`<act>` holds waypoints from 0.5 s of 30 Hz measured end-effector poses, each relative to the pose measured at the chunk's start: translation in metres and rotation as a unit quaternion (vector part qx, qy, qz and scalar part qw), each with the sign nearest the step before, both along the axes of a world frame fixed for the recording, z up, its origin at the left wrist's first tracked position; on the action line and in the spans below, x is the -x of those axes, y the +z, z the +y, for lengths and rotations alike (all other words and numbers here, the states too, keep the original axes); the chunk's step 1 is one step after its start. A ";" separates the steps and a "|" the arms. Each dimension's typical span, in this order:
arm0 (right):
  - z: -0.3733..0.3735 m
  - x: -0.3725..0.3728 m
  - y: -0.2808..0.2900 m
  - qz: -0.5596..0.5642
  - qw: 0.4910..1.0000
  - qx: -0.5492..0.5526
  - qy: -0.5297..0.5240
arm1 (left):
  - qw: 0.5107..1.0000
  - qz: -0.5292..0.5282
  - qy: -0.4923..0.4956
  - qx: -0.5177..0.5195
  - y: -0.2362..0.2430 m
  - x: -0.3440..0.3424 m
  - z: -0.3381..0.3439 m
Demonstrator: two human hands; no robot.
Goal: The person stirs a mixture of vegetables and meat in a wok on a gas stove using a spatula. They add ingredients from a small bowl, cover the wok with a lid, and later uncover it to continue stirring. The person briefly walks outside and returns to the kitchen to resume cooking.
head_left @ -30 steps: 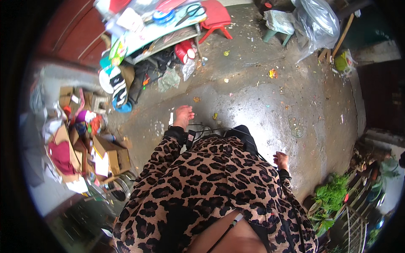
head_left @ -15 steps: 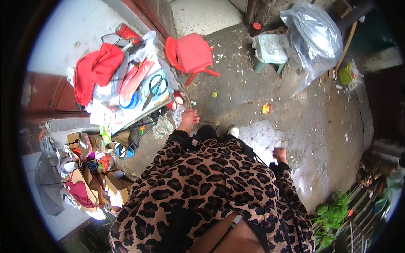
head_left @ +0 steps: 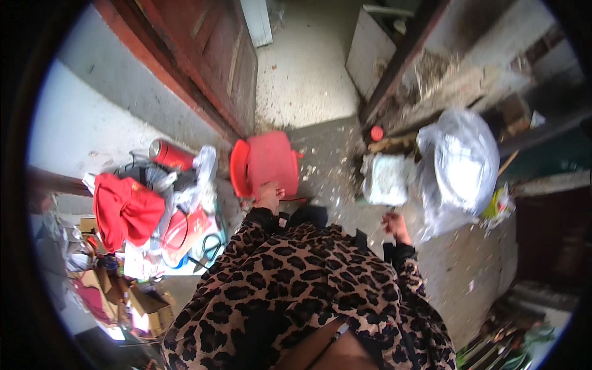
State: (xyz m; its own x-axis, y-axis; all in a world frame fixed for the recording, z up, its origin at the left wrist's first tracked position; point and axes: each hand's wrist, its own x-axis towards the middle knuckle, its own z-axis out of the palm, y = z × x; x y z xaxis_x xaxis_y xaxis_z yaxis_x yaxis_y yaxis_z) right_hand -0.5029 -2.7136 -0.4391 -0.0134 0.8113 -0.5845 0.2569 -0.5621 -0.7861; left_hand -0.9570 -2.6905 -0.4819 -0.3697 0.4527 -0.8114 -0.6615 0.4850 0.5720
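My left hand (head_left: 269, 197) hangs in front of the red chair (head_left: 272, 161), overlapping the near part of its seat from this angle. Its fingers are loosely curled in, with nothing visible in them; whether it touches the chair I cannot tell. Out to the right, my right hand (head_left: 397, 227) hangs empty, fingers bent and a little apart. Just beyond it stands a small stool (head_left: 388, 179) with a pale, crumpled cover. Leopard-print sleeves with black cuffs cover both arms.
A table at left carries a red cloth bag (head_left: 126, 209), a red canister (head_left: 171, 153) and scissors (head_left: 210, 246). Cardboard boxes (head_left: 150, 310) lie below it. Ahead, a doorway with a dark red door (head_left: 216, 55) opens onto a pale floor (head_left: 302, 86). Clear plastic wrapping (head_left: 459, 176) bulges at right.
I have moved forward toward the doorway. The red chair and the covered stool are now close to my hands, and the table has slipped back on my left. Both hands still look empty.
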 end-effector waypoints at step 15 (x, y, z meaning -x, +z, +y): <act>0.307 -0.005 0.017 -0.002 0.993 0.106 -0.055 | 0.972 -0.076 -0.207 -0.085 -0.015 0.017 0.259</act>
State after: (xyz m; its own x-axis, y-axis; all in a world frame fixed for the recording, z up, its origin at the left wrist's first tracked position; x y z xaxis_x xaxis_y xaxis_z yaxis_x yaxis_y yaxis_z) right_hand -0.4979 -2.4062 -0.4226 0.0702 0.6668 -0.7419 0.1879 -0.7393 -0.6466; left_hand -0.9736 -2.4317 -0.4972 -0.0096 0.6689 -0.7433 -0.5132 0.6346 0.5778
